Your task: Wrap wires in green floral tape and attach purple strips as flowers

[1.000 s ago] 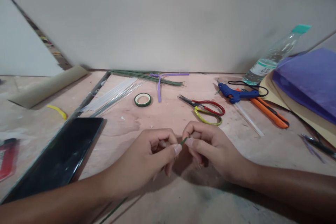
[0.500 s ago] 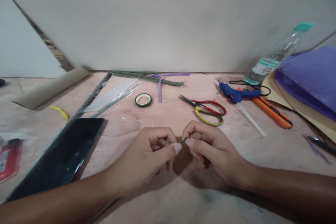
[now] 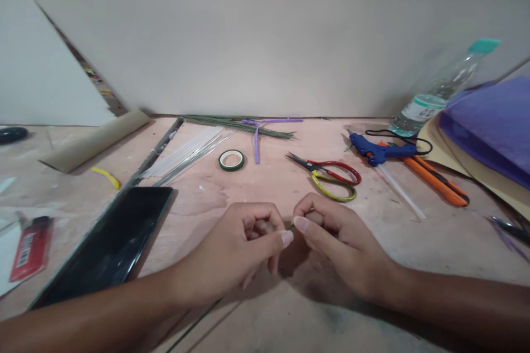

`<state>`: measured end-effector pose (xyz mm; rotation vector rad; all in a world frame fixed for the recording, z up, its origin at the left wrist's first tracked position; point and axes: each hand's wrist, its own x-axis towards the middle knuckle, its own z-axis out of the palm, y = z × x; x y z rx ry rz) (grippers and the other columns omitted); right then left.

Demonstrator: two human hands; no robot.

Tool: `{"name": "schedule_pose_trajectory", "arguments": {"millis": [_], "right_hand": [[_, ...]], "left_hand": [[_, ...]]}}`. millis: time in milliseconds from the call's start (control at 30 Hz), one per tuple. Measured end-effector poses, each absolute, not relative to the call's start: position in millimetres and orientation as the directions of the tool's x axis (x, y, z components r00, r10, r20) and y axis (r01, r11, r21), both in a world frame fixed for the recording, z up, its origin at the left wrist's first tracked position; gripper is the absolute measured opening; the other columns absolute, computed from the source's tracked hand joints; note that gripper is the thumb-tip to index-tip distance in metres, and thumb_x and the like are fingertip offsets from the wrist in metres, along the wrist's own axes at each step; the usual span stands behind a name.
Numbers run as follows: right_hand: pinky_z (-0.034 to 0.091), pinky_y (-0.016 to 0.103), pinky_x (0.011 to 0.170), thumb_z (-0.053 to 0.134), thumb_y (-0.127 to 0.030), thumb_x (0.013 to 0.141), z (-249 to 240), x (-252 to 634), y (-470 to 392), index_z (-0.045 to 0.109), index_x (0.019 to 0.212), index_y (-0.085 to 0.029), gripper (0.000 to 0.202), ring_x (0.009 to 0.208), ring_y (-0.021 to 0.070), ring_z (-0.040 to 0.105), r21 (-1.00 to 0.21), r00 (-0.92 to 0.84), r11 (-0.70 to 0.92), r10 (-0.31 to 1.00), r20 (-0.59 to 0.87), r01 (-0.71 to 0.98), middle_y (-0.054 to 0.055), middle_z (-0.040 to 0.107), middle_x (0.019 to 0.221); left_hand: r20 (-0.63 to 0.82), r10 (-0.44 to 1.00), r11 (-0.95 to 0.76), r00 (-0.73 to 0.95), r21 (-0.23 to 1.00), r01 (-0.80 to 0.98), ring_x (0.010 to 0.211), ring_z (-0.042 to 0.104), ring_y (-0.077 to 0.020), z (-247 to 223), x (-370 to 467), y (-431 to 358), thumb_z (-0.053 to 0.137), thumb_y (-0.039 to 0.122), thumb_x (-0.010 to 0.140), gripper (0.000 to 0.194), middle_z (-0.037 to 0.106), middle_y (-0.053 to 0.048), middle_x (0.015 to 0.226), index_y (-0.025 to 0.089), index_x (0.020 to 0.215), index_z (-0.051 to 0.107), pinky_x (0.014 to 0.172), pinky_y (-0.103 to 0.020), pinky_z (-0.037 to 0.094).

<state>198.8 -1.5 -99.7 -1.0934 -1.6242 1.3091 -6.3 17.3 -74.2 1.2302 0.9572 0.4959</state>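
Note:
Between my two hands a thin green floral wire is pinched. Its long end runs out under my left hand toward the lower left. My left hand is closed, thumb and index finger holding the wire close to its tip. Thumb and index finger of my right hand press together on the tip itself, where only a sliver of green shows. Whether tape is wrapped there, I cannot tell. Beyond my hands lie a roll of green tape and scissors with one red and one yellow handle.
Green wires and a bent purple stem lie by the back wall, clear sticks nearby. A phone lies left. At right are a blue glue gun, an orange cutter, a bottle and purple sheets.
The view has shifted slightly, so everything sits a little further right. Less green shows between my fingertips, and more of the wire's long end is visible at lower left.

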Motion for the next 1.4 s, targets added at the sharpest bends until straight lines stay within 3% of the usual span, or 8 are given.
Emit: {"name": "schedule_pose_trajectory", "arguments": {"millis": [333,700,933,1100,1400], "right_hand": [[0.03,0.025,0.052,0.052,-0.039,0.11,-102,202,-6,0.056,0.097,-0.023,0.021,0.057,0.0103,0.041,-0.986,-0.355,0.115,0.932,0.066,0.117,-0.008,0.047,0.066],[0.032,0.023,0.047,0.05,-0.037,0.11,-107,205,-7,0.056,0.1,-0.024,0.018,0.053,0.0103,0.04,-0.986,-0.38,0.081,0.925,0.018,0.149,-0.007,0.047,0.065],[0.036,0.022,0.05,0.051,-0.04,0.111,-107,205,-9,0.055,0.102,-0.024,0.019,0.055,0.0099,0.042,-0.995,-0.39,0.052,0.921,0.015,0.083,-0.007,0.049,0.067],[0.034,0.021,0.049,0.051,-0.038,0.112,-105,205,-9,0.053,0.1,-0.024,0.018,0.056,0.0096,0.042,-0.997,-0.395,0.013,0.919,-0.016,0.07,-0.007,0.052,0.069],[0.034,0.022,0.05,0.049,-0.036,0.111,-105,205,-7,0.052,0.098,-0.024,0.018,0.058,0.0107,0.041,-0.992,-0.401,0.029,0.916,-0.021,0.119,-0.007,0.048,0.068]], "left_hand": [[-0.33,0.726,0.384,0.603,0.922,0.043,0.033,0.041,-0.0036,-80,-8,15,0.074,0.038,0.09,0.027,0.066,0.003,0.056,0.018,0.079,0.06,0.032,-0.011,0.028],[-0.283,0.77,0.291,0.572,0.953,0.081,0.046,0.042,-0.004,-78,-7,15,0.083,0.041,0.084,0.035,0.062,0.004,0.057,0.017,0.076,0.058,0.042,-0.01,0.03],[-0.429,0.655,0.488,0.622,0.869,0.086,0.034,0.036,-0.0051,-83,-10,13,0.067,0.044,0.089,0.031,0.062,0.001,0.051,0.017,0.076,0.064,0.034,-0.015,0.025],[-0.397,0.666,0.475,0.631,0.879,0.052,0.033,0.034,-0.0045,-85,-9,12,0.073,0.046,0.088,0.032,0.064,0.0,0.051,0.017,0.076,0.064,0.034,-0.014,0.024],[-0.34,0.689,0.374,0.641,0.923,0.089,0.04,0.043,-0.0065,-84,-9,11,0.078,0.053,0.088,0.042,0.066,-0.001,0.053,0.017,0.075,0.061,0.041,-0.016,0.03]]}}
